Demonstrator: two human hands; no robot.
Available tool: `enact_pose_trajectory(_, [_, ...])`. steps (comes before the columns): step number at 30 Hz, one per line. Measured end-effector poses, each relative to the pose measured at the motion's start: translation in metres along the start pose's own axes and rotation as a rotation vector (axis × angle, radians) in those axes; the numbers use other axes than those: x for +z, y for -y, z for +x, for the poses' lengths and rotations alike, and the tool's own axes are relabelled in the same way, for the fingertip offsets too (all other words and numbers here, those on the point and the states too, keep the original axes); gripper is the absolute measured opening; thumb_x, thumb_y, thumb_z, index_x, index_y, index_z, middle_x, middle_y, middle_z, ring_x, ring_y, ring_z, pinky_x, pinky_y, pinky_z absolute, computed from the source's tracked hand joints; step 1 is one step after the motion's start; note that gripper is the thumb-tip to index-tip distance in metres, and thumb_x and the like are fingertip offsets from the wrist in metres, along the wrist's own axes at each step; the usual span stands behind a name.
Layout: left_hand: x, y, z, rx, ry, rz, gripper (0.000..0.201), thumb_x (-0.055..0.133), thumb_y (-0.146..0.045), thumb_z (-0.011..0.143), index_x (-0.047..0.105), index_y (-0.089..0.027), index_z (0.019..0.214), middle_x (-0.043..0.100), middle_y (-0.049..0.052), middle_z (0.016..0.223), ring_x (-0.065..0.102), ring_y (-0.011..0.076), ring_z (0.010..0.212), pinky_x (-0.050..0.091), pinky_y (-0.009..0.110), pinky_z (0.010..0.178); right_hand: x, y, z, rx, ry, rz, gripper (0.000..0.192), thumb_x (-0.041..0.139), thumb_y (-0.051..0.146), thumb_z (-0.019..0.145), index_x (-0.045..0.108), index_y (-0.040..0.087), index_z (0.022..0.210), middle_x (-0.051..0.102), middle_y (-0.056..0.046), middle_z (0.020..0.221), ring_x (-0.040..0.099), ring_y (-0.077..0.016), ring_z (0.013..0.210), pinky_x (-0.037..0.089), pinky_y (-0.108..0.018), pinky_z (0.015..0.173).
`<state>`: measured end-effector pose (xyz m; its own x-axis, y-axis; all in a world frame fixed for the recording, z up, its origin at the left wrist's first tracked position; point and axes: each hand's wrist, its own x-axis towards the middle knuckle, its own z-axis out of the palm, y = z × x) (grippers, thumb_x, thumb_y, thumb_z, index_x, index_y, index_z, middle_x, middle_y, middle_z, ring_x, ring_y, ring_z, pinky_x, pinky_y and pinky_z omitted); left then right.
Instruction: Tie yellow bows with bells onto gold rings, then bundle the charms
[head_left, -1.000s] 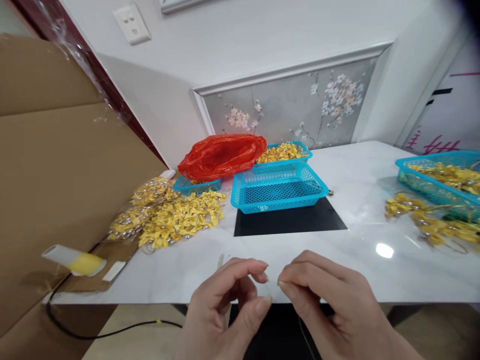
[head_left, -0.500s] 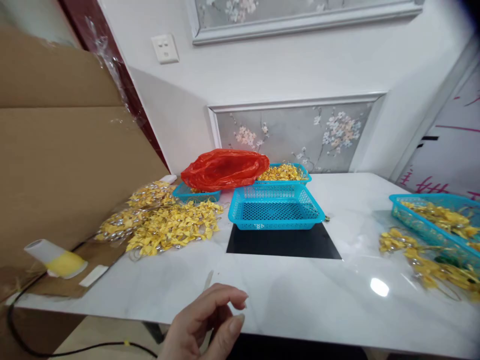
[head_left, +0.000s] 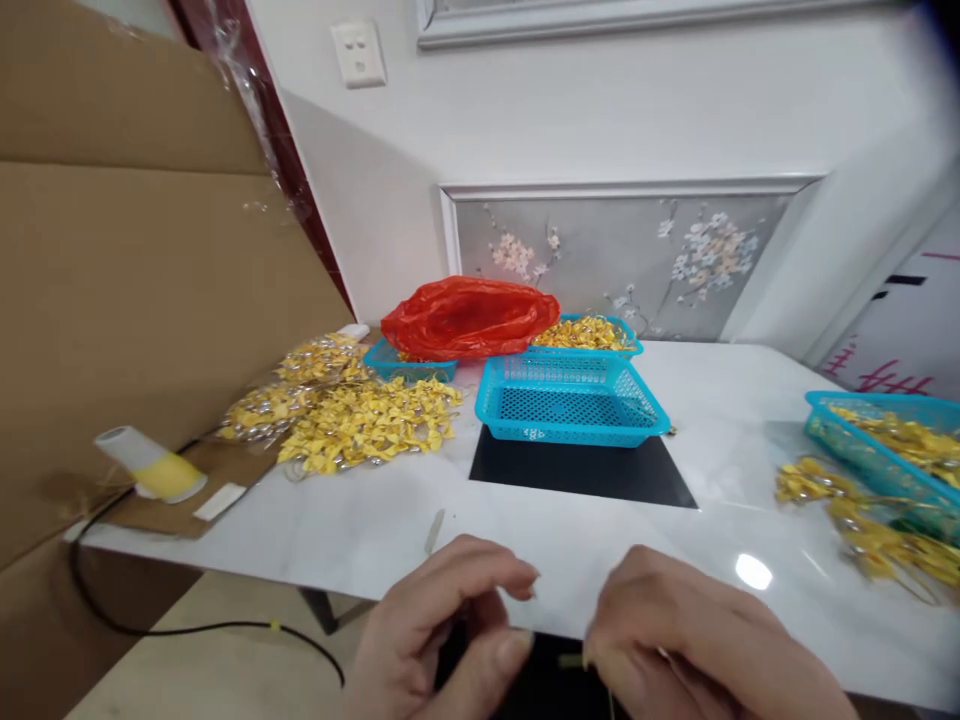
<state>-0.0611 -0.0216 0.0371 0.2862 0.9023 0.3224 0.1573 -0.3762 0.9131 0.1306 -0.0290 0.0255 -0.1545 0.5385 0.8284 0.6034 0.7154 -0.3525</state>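
Note:
My left hand (head_left: 439, 630) hovers at the near edge of the white marble table (head_left: 360, 530), fingers curled, thumb and forefinger close together; nothing shows between them. My right hand (head_left: 690, 645) is beside it, fingertips pinched on a small yellow piece (head_left: 570, 660) with a thin thread hanging below. The two hands are a few centimetres apart. A small pale sliver (head_left: 433, 530) lies on the table just beyond my left hand.
An empty blue basket (head_left: 637, 410) sits on a black mat (head_left: 585, 475). Behind are a red plastic bag (head_left: 469, 315) and a basket of yellow pieces (head_left: 589, 335). More yellow pieces (head_left: 352, 425) lie left, another blue basket (head_left: 885, 440) right. A thread spool (head_left: 150, 465), cardboard (head_left: 150, 280), and a black cable (head_left: 187, 630) are at left.
My right hand dropped out of sight half a second ago and is back beside the left. The view has swung up and then slightly down again.

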Motion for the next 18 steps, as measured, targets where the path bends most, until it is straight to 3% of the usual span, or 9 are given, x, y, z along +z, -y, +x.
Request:
enact_pose_trajectory(3, [0.001, -0.005, 0.000, 0.112, 0.049, -0.065, 0.027, 0.072, -0.031, 0.080, 0.071, -0.036, 0.107, 0.066, 0.001, 0.090, 0.058, 0.0123, 0.064, 0.051, 0.023, 0.059, 0.001, 0.005, 0.002, 0.182, 0.197, 0.251, 0.025, 0.044, 0.017, 0.095, 0.056, 0.019, 0.073, 0.052, 0.001, 0.059, 0.050, -0.0090, 0.046, 0.040, -0.019, 0.041])
enact_pose_trajectory(6, [0.002, -0.006, 0.002, 0.168, 0.050, -0.054, 0.030, 0.076, -0.032, 0.077, 0.072, -0.033, 0.106, 0.066, 0.003, 0.087, 0.057, 0.0126, 0.061, 0.049, 0.024, 0.056, -0.003, 0.002, 0.001, 0.161, 0.286, 0.319, 0.016, 0.049, 0.008, 0.091, 0.056, 0.019, 0.082, 0.054, 0.000, 0.067, 0.053, -0.0087, 0.053, 0.042, -0.018, 0.046])
enact_pose_trajectory(10, [0.004, -0.009, 0.006, 0.133, -0.018, 0.044, 0.014, 0.071, -0.018, 0.081, 0.075, -0.029, 0.088, 0.067, 0.001, 0.076, 0.059, 0.0137, 0.062, 0.048, 0.023, 0.059, -0.002, -0.003, 0.000, 0.122, 0.300, 0.325, 0.014, 0.049, 0.006, 0.089, 0.056, 0.018, 0.084, 0.055, -0.001, 0.070, 0.057, -0.0092, 0.056, 0.045, -0.017, 0.049])
enact_pose_trajectory(12, [0.006, -0.009, 0.007, 0.128, -0.064, 0.067, 0.015, 0.066, -0.014, 0.082, 0.073, -0.027, 0.079, 0.065, 0.000, 0.070, 0.058, 0.0136, 0.062, 0.047, 0.024, 0.061, 0.000, -0.001, 0.000, 0.136, 0.294, 0.333, 0.014, 0.049, 0.008, 0.091, 0.055, 0.018, 0.084, 0.055, -0.001, 0.070, 0.056, -0.0099, 0.057, 0.045, -0.018, 0.050])
enact_pose_trajectory(16, [0.011, -0.008, 0.008, 0.140, -0.096, 0.063, 0.015, 0.064, -0.016, 0.084, 0.066, -0.024, 0.072, 0.058, -0.001, 0.066, 0.053, 0.0138, 0.060, 0.042, 0.025, 0.060, 0.004, 0.005, 0.000, 0.219, 0.252, 0.342, 0.012, 0.052, 0.011, 0.089, 0.057, 0.020, 0.095, 0.053, 0.002, 0.068, 0.048, -0.0083, 0.050, 0.039, -0.019, 0.045])
enact_pose_trajectory(18, [0.012, -0.008, 0.008, 0.130, -0.081, 0.074, 0.016, 0.061, -0.019, 0.086, 0.063, -0.023, 0.071, 0.054, -0.001, 0.066, 0.051, 0.0142, 0.061, 0.040, 0.026, 0.058, 0.004, 0.008, -0.001, 0.228, 0.243, 0.322, 0.020, 0.057, 0.010, 0.085, 0.057, 0.021, 0.102, 0.051, 0.004, 0.067, 0.045, -0.0076, 0.047, 0.036, -0.018, 0.041])
